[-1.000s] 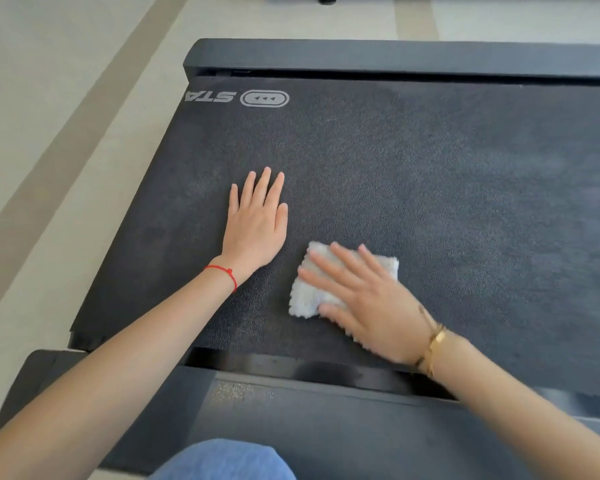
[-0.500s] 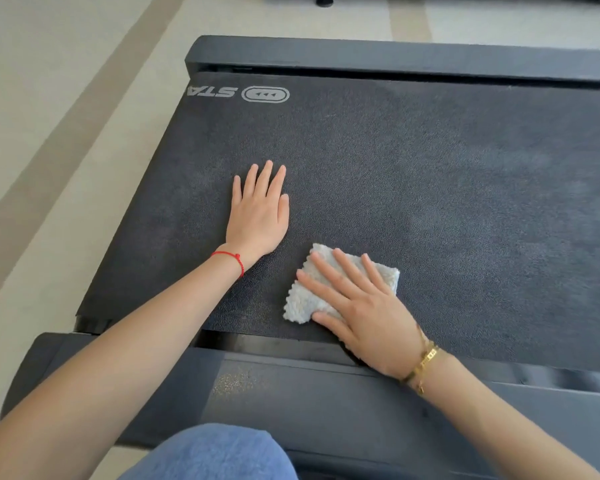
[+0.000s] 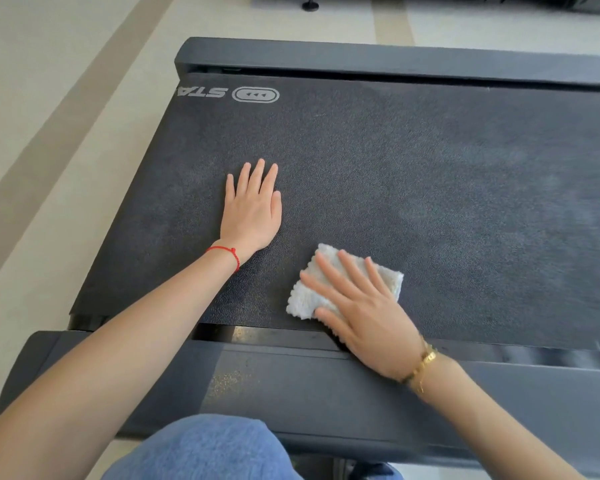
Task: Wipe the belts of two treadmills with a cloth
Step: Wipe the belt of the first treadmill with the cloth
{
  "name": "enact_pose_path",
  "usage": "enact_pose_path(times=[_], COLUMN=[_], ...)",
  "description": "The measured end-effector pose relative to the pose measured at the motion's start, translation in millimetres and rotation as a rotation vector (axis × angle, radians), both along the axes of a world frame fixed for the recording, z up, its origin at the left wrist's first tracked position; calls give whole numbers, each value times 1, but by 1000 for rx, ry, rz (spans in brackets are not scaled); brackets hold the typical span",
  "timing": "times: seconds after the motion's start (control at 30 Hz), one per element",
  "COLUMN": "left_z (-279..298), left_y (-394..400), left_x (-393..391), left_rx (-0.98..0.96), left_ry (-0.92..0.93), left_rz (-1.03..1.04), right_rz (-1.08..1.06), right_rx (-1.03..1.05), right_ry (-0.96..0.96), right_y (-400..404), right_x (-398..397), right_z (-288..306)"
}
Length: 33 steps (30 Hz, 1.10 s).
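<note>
Head view: cloth [image 3: 343, 284] carried slightly rightward along the near edge of the belt [image 3: 430, 174] over the last second, pinned flat under the right hand [image 3: 368, 313], fingers [image 3: 352, 271] straight and splayed, pressing, not curled round it. Left hand [image 3: 253, 209] planted on the belt just left of the cloth and a little beyond, fingers together and flat, grasping nothing, unmoved. Reads as a short stroke in a sweep of the near strip; most of this belt ahead of the fingertips likely unwiped, and the other treadmill [image 3: 534, 3] across the floor [image 3: 49, 98] beyond apparently untouched, so 1 of 2 barely begun. Cloth pale, fluffy, folded to a small square with a scalloped edge left of the fingers. Belt dark, finely pebbled, matte, with a pale printed logo [image 3: 255, 95] far beyond the left fingertips. Smooth dark side rail [image 3: 326, 386] under the right wrist, dusty patch on it.
</note>
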<state>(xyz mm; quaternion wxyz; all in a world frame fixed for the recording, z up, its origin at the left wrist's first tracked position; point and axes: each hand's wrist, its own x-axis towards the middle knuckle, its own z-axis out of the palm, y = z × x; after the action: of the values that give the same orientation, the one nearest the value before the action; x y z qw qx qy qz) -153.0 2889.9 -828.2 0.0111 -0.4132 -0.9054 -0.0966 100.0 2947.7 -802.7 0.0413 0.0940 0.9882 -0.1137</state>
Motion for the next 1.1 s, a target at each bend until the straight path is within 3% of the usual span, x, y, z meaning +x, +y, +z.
enact_pose_path(times=[0.13, 0.37, 0.67, 0.87, 1.03, 1.1], left_z=[1, 3, 5, 7, 5, 4], left_y=[0, 0, 22, 61, 90, 99], left_x=[0, 1, 22, 46, 56, 56], left_rx=[4, 3, 40, 52, 26, 20], left_ry=[-18, -45, -74, -94, -86, -75], left_rz=[-8, -8, -87, -124, -104, -84], right_rz=[13, -506, -109, -242, -473, -438], right_rx=[22, 32, 16, 16, 22, 57], right_ry=[-3, -23, -13, 32, 7, 23], right_y=[21, 104, 10, 84, 173, 170], right_x=[10, -12, 25, 20, -14, -22], right_z=[-2, -2, 2, -5, -5, -6])
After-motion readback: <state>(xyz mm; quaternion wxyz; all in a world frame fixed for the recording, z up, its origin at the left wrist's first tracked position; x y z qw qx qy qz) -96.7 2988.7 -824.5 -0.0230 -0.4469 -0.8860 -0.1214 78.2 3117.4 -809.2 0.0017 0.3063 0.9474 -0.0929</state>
